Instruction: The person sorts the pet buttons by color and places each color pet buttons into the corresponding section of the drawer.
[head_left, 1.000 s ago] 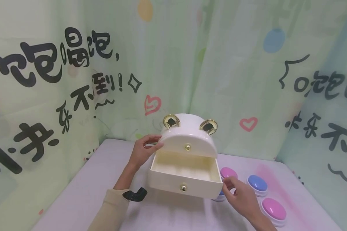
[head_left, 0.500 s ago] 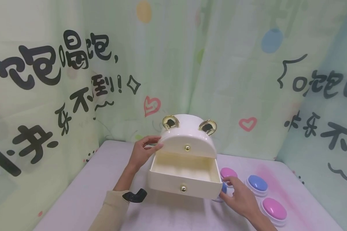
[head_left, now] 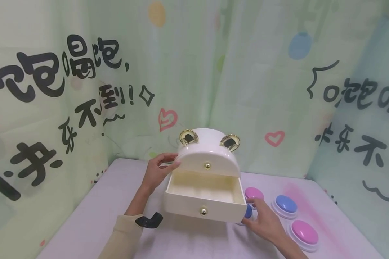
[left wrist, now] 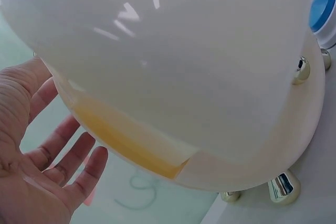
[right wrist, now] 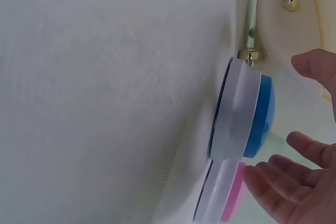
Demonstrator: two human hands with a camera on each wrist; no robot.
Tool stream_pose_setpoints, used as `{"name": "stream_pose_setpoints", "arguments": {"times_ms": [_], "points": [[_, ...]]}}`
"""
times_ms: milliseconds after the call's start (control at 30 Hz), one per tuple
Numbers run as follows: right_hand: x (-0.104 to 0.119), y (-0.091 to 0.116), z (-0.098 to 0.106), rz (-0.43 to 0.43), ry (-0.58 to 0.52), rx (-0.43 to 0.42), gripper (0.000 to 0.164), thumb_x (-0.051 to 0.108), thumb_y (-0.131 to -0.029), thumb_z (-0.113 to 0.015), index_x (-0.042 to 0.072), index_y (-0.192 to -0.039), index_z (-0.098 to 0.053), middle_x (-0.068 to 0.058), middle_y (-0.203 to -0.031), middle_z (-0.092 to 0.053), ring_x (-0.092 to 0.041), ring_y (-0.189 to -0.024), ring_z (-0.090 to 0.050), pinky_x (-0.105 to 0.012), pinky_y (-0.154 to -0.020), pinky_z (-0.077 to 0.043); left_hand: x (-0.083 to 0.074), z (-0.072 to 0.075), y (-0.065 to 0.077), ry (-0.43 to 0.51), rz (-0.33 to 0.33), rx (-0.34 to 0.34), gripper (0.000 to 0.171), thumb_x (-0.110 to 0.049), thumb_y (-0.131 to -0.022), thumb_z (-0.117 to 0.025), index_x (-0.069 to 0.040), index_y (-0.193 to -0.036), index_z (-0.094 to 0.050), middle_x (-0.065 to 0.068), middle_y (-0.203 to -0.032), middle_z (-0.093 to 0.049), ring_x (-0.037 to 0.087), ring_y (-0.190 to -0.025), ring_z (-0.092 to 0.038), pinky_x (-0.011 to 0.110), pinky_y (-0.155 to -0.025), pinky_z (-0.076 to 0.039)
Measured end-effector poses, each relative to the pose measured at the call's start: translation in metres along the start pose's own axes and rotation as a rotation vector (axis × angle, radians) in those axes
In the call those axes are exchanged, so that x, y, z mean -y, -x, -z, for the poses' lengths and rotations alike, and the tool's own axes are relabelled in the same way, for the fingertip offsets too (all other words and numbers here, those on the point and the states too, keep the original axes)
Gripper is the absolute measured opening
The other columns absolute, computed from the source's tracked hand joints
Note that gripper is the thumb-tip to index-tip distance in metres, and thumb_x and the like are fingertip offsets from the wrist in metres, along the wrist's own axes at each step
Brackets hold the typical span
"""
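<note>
A white, round-topped storage box [head_left: 207,151] with two gold-rimmed ears stands on the table, its gold-knobbed lower drawer [head_left: 201,207] pulled out. The upper drawer front is shut. My left hand [head_left: 157,169] touches the box's left side, fingers apart and loosely bent; the left wrist view shows the fingertips [left wrist: 100,156] by the box edge. Near the drawer's right front corner is my right hand [head_left: 264,219], thumb and fingers spread with nothing between them. Beside that hand sits a blue push button [right wrist: 262,116] on a white base, partly hidden by the drawer in the head view.
A pink button [head_left: 254,193] stands behind the right hand. Further right are another blue button [head_left: 286,204] and another pink one [head_left: 304,232]. A pale cloth covers the table [head_left: 116,187], and printed curtains [head_left: 259,90] enclose the back and sides.
My right hand has come off the drawer's front right corner and moved slightly down beside the blue button. The left hand stays at the box's side. The head view has shifted slightly.
</note>
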State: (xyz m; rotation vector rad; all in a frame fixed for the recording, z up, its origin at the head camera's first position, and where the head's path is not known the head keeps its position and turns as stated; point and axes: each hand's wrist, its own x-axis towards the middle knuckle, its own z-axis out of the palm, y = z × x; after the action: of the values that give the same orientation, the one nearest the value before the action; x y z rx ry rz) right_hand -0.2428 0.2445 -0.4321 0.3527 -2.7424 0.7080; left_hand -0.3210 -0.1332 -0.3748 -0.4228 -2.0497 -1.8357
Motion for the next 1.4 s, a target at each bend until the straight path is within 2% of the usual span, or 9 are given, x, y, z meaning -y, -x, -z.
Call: {"name": "stream_pose_setpoints", "arguments": {"times_ms": [133, 300, 367, 533, 633, 1033, 1400], "points": [[-0.001, 0.0, -0.002, 0.018, 0.015, 0.017, 0.071, 0.032, -0.071, -0.091, -0.001, -0.126, -0.06, -0.022, -0.124, -0.066, -0.042, -0.114, -0.063, -0.058, -0.095, -0.051, 0.0, -0.001, 0.001, -0.015, 0.013, -0.009, 0.037, -0.014, -0.091, -0.079, -0.003, -0.126, -0.07, 0.015, -0.126, -0.069, 0.03, -0.118, -0.064, 0.024, -0.086, -0.053], [-0.004, -0.003, -0.004, 0.024, 0.024, 0.016, 0.073, 0.031, -0.071, -0.091, -0.003, -0.128, -0.059, -0.024, -0.125, -0.065, -0.045, -0.117, -0.061, -0.06, -0.098, -0.05, -0.022, -0.002, 0.008, -0.027, 0.012, -0.001, 0.035, -0.009, -0.093, -0.075, 0.003, -0.125, -0.068, 0.02, -0.125, -0.068, 0.035, -0.118, -0.063, 0.022, -0.086, -0.053], [-0.005, -0.004, -0.005, 0.017, 0.027, 0.023, 0.074, 0.031, -0.072, -0.091, -0.003, -0.129, -0.059, -0.025, -0.126, -0.065, -0.045, -0.119, -0.061, -0.06, -0.099, -0.049, -0.022, -0.002, 0.008, -0.027, 0.01, 0.002, 0.035, -0.009, -0.093, -0.075, 0.003, -0.125, -0.068, 0.02, -0.125, -0.068, 0.035, -0.118, -0.063, 0.022, -0.086, -0.053], [-0.006, -0.005, -0.007, 0.012, 0.037, 0.047, 0.076, 0.031, -0.071, -0.091, -0.004, -0.13, -0.058, -0.026, -0.126, -0.064, -0.045, -0.118, -0.06, -0.06, -0.099, -0.049, 0.0, -0.001, -0.001, -0.006, 0.006, -0.001, 0.036, -0.014, -0.091, -0.079, -0.003, -0.125, -0.071, 0.015, -0.125, -0.07, 0.03, -0.118, -0.064, 0.024, -0.086, -0.054], [-0.008, -0.006, -0.008, 0.016, 0.047, 0.045, 0.075, 0.03, -0.072, -0.091, -0.004, -0.131, -0.057, -0.026, -0.125, -0.064, -0.045, -0.118, -0.061, -0.06, -0.099, -0.049, 0.003, 0.0, -0.002, 0.012, -0.008, 0.002, 0.037, -0.018, -0.09, -0.08, -0.006, -0.124, -0.072, 0.013, -0.124, -0.07, 0.028, -0.116, -0.065, 0.025, -0.086, -0.054], [-0.008, -0.01, -0.011, 0.016, 0.057, 0.083, 0.075, 0.03, -0.077, -0.088, -0.007, -0.134, -0.056, -0.029, -0.131, -0.061, -0.047, -0.123, -0.058, -0.061, -0.102, -0.046, 0.001, 0.001, -0.002, 0.012, -0.029, 0.007, 0.036, -0.017, -0.09, -0.081, -0.005, -0.123, -0.072, 0.013, -0.123, -0.071, 0.028, -0.114, -0.066, 0.023, -0.085, -0.055], [-0.011, -0.009, -0.013, 0.046, 0.061, 0.065, 0.069, 0.024, -0.079, -0.087, -0.008, -0.131, -0.057, -0.029, -0.129, -0.062, -0.046, -0.121, -0.059, -0.06, -0.101, -0.047, 0.002, 0.001, -0.002, 0.009, -0.025, 0.016, 0.037, -0.018, -0.09, -0.08, -0.006, -0.124, -0.072, 0.013, -0.124, -0.07, 0.028, -0.116, -0.065, 0.024, -0.087, -0.055]]}}
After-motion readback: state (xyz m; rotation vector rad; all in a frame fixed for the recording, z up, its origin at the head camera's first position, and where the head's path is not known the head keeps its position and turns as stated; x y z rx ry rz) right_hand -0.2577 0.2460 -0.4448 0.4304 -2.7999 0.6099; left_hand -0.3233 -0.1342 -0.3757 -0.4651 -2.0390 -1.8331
